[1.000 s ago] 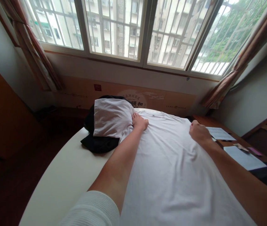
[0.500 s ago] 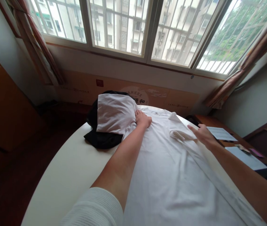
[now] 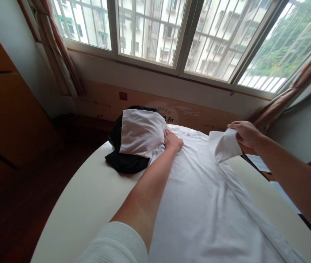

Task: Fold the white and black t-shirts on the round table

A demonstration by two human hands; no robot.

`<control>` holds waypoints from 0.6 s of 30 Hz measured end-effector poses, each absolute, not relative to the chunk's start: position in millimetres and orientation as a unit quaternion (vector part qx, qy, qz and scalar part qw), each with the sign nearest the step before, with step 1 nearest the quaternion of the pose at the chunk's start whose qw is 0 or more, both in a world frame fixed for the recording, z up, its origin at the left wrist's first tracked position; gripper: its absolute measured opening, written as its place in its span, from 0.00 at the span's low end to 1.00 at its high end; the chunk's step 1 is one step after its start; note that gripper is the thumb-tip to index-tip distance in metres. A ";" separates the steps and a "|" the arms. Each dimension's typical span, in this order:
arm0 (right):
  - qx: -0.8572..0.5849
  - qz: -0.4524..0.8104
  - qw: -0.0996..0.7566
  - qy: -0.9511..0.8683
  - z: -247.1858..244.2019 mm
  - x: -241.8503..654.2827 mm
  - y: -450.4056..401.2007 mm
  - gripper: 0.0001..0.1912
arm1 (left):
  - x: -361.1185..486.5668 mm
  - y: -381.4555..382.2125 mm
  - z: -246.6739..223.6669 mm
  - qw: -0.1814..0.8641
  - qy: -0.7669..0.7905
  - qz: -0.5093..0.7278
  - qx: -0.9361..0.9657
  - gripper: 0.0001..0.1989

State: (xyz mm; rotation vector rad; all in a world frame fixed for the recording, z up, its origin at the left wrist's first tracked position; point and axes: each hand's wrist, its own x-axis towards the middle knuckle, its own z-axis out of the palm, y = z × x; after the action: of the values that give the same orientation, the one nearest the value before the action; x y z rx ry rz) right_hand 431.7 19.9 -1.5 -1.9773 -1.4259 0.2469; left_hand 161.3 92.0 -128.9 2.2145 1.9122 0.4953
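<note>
A white shirt [image 3: 194,204] lies spread over the round white table [image 3: 81,193]. My left hand [image 3: 173,140] rests flat on the shirt near its far left part, fingers spread on the cloth. At the right, my right hand [image 3: 243,132] pinches the edge of the shirt's right sleeve [image 3: 226,145] and holds it raised off the table. The left sleeve [image 3: 140,132] lies over a black cloth bundle [image 3: 126,163] at the table's far left edge.
Beyond the table stand a low wall and barred windows [image 3: 150,33] with curtains [image 3: 55,47] at both sides. A wooden cabinet [image 3: 10,109] is at the left. Papers [image 3: 257,163] lie on a brown desk behind my right forearm.
My right hand has risen and now lifts the right sleeve, which lay folded on the shirt before. My left hand stays on the cloth. The view has shifted slightly.
</note>
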 end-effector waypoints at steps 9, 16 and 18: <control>-0.662 0.311 0.333 -0.595 -22.1 301.5 69.1 0.25 | 148.6 84.1 -117.2 0.146 0.587 0.272 0.748 0.26; -0.719 0.245 0.216 -0.613 -17.1 364.2 -28.5 0.11 | 143.7 84.8 -117.2 0.130 0.582 0.266 0.757 0.36; -0.728 0.205 0.122 -0.642 -29.7 394.0 -84.1 0.15 | 144.8 85.7 -119.6 0.106 0.578 0.247 0.771 0.33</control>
State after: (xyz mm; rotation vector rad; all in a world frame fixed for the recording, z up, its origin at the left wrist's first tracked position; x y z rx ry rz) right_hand 394.0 -84.1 -29.7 -2.1256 -1.8741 0.5980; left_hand 144.8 85.7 -119.6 2.2701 1.7025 0.7283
